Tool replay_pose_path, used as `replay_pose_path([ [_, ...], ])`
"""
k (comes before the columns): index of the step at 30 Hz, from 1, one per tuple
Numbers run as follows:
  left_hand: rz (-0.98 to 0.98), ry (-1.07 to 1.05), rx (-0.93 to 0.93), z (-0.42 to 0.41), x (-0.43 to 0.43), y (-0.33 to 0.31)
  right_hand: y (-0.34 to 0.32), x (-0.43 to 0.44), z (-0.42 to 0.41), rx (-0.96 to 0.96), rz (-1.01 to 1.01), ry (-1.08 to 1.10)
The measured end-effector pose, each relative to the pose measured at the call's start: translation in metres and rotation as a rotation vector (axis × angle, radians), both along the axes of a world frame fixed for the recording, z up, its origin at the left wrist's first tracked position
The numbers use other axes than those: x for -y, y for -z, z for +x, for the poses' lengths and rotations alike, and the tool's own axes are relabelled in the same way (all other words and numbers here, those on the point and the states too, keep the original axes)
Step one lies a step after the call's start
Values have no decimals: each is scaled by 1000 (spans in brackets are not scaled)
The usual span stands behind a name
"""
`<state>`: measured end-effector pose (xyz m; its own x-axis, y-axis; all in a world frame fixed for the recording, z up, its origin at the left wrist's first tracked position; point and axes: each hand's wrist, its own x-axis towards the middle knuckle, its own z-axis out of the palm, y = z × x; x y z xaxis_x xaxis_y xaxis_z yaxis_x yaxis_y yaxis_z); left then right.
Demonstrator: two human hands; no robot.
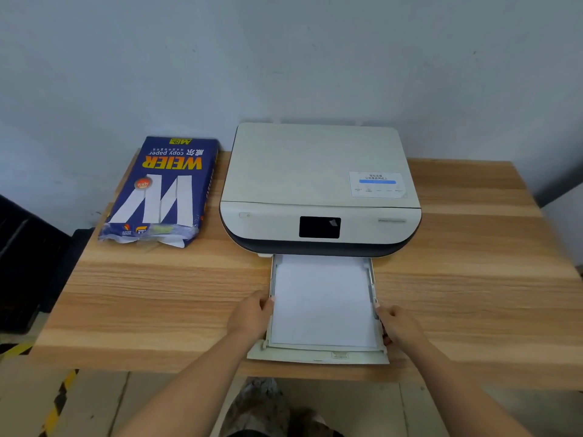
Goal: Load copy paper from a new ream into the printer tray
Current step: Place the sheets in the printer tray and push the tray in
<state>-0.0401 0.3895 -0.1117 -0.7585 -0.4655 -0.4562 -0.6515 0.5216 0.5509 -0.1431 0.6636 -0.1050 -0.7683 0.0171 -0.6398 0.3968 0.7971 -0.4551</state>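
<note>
A cream printer (pixel 318 181) with a dark screen stands at the back of the wooden table (pixel 157 304). Its paper tray (pixel 315 357) is pulled out toward me, and a stack of white paper (pixel 321 304) lies flat inside it. My left hand (pixel 250 315) grips the tray's left wall, thumb over the paper's edge. My right hand (pixel 399 326) holds the tray's right wall. A blue ream of copy paper (pixel 162 190), torn open at its near end, lies left of the printer.
A grey wall rises right behind the table. Dark crates (pixel 19 263) sit on the floor at the left. Yellow-black floor tape (pixel 60 402) runs below the table's front edge, which the tray slightly overhangs.
</note>
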Motion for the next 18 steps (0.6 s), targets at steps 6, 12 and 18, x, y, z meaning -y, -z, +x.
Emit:
replay_pose_path([
  [6, 47, -4, 14, -3, 4, -5, -3, -2, -4, 46, -49, 40],
  [12, 89, -73, -88, -21, 9, -8, -7, 4, -15, -219, -77, 51],
  [18, 163, -94, -38, -28, 9, -6, -4, 15, -20, -150, -120, 6],
])
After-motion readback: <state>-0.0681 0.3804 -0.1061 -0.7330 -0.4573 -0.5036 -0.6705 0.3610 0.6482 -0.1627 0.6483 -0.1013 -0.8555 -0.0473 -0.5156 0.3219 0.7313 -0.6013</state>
